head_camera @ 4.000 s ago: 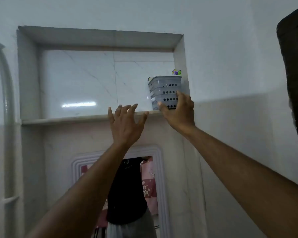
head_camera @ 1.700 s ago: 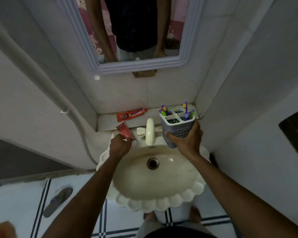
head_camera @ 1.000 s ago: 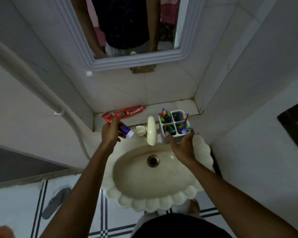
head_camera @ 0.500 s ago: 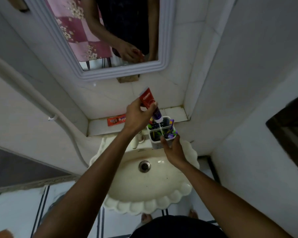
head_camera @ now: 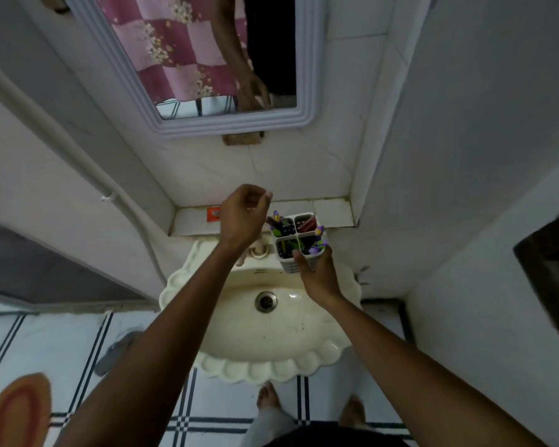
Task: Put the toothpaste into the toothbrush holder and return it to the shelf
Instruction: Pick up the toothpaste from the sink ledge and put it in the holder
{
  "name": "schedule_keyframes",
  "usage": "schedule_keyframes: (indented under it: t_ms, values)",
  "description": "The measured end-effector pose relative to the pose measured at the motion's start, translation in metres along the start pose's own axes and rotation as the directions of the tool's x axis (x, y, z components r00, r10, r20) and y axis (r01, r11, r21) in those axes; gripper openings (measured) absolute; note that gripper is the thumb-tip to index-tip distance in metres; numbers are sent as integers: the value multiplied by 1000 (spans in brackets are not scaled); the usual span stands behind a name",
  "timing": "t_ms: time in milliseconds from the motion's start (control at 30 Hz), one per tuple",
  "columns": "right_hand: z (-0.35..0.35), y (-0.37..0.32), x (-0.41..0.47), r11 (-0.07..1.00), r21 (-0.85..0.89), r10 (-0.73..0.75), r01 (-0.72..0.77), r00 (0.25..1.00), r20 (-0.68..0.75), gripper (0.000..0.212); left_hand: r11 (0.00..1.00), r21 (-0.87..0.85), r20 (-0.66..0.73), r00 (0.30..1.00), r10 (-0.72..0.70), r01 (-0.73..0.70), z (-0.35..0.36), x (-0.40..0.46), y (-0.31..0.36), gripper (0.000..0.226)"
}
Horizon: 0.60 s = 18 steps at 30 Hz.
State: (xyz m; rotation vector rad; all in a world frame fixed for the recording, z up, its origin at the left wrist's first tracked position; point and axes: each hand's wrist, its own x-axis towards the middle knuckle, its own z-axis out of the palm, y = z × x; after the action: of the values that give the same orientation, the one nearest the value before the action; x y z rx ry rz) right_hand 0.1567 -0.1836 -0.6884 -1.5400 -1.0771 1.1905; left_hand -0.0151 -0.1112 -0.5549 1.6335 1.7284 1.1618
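Holding 1 toothbrush holder (head_camera: pixel 299 250), 4 compartments

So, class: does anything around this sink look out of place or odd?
Mostly tidy. One red box lies flat on the ledge behind the sink, half hidden by the left hand. The holder stands on the sink rim, not a shelf.

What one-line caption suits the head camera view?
Right hand steadies the toothbrush holder on the sink, toothpaste inside; left hand empty.
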Motion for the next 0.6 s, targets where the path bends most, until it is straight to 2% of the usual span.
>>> schedule_keyframes:
  t_ms: [133, 233, 300, 400, 600]
  values:
    - [0, 3, -2, 1000, 19, -15, 15, 1000, -9, 68, 993, 56, -85, 991, -99, 104, -25, -4, -33, 26]
    - [2, 7, -2, 1000, 11, -2, 2, 1000, -22, 74, 978, 47, -92, 976, -199, 203, -38, -1, -66, 30]
    - [5, 9, -3, 1000, 0, 5, -5, 999, -51, 78, 966, 45, -51, 966, -252, 254, -43, 6, -84, 28]
    - [10, 11, -5, 1000, 8, 18, -17, 995, -95, 71, 950, 71, 10, 952, -305, 304, -41, 24, -109, 26]
    - [14, 7, -5, 997, 23, 71, -69, 992, -101, 70, 924, 316, 197, 937, -287, 217, -23, 81, -152, 24]
